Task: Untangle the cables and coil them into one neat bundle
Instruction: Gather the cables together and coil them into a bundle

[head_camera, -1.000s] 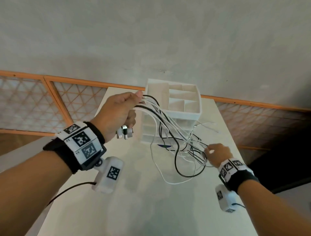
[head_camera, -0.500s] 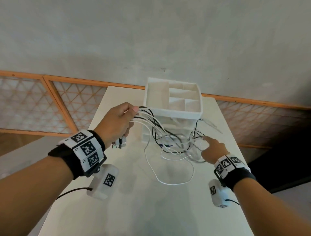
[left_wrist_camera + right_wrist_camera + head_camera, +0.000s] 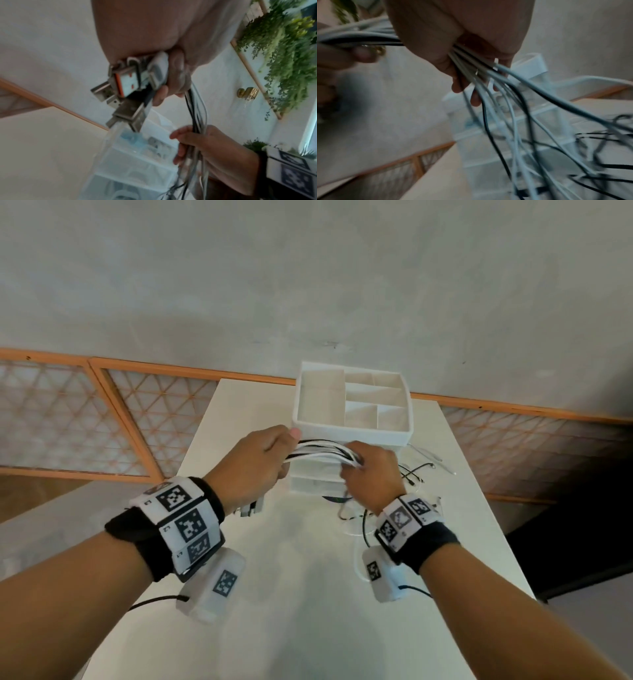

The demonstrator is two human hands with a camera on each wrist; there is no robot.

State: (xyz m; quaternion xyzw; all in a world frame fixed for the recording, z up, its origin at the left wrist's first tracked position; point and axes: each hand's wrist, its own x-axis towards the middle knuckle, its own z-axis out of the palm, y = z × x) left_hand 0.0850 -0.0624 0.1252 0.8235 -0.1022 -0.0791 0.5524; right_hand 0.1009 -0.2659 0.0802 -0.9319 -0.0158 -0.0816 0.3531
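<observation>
Nearest the camera: both forearms raised over the white counter (image 3: 308, 611), each wrist in a black band with tag-printed white blocks and a small white camera pod slung below.

Left hand (image 3: 255, 465): fist closed around the cables (image 3: 320, 450) near their plug ends. The left wrist view shows a cluster of USB plugs (image 3: 128, 83) sticking out of the bottom of the fist, one with an orange insert; the cords leave the fist between the curled fingers.

Right hand (image 3: 371, 474): fingers wrapped around the same cables, just beside the left hand. Between the two hands a short run of white and black cords is pulled together, roughly level, held above the counter in front of the organizer. In the right wrist view the strands fan out below the fingers (image 3: 458, 83), white and black mixed, blurred.

Beyond the right hand: the loose remainder of the cables hangs to the counter and lies in loops at the right of the organizer, several thin ends spread apart toward the right edge.

Behind the hands: white drawer organizer (image 3: 352, 433), open top divided into compartments, drawers below partly hidden by the hands.

Farthest: pale wall (image 3: 308, 285), orange-framed lattice panels (image 3: 68, 419) along its base.
</observation>
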